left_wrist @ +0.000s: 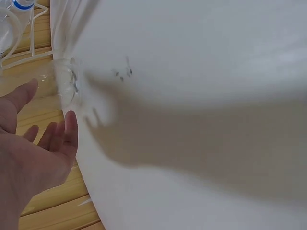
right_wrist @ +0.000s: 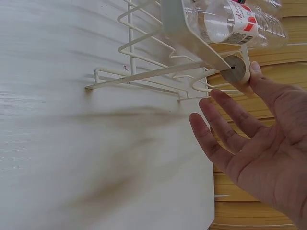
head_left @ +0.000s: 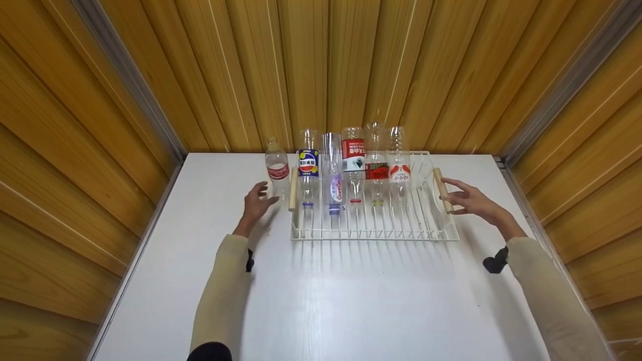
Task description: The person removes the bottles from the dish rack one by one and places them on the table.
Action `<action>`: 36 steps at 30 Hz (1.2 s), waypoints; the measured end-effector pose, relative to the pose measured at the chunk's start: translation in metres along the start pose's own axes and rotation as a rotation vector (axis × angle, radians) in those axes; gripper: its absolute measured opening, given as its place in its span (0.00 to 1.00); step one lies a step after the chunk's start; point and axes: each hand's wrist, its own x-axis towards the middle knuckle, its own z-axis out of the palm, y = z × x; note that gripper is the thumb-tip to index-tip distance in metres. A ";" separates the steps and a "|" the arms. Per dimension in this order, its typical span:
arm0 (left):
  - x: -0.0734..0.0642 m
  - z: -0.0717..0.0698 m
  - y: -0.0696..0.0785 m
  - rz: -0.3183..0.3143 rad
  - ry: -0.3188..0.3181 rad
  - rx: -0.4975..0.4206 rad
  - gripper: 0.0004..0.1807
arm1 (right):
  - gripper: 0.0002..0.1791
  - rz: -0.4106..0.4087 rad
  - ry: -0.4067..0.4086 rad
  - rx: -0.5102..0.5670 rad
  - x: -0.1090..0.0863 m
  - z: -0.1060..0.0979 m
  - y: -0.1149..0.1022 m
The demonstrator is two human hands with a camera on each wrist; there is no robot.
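Observation:
A clear plastic bottle with a red label [head_left: 278,172] stands upright on the table, just left of a white wire dish rack [head_left: 371,239]. My left hand [head_left: 257,204] is beside its lower part, thumb and fingers spread apart. In the left wrist view the bottle's clear base [left_wrist: 67,86] shows beyond the thumb. At the rack's other end my right hand [head_left: 469,200] is at the wooden handle [head_left: 442,190]. The right wrist view shows the thumb against the handle's end [right_wrist: 235,69], with the other fingers extended loosely below it.
Several clear bottles sit neck-down in the rack, among them one with a blue label [head_left: 308,163] and one with a white-and-red label [head_left: 399,173]. A second wooden handle [head_left: 293,190] is on the rack's left side. Wood-look panels [head_left: 351,65] enclose the white table [head_left: 341,301].

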 end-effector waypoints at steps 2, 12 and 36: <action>-0.003 -0.006 0.003 0.033 -0.008 0.033 0.31 | 0.41 0.000 0.001 0.000 -0.002 -0.002 0.000; -0.041 -0.017 0.025 0.096 -0.333 0.007 0.22 | 0.41 -0.010 0.024 0.013 -0.017 -0.008 0.010; -0.065 -0.008 0.047 0.193 -0.489 -0.004 0.42 | 0.38 0.014 0.050 -0.058 -0.004 -0.005 -0.014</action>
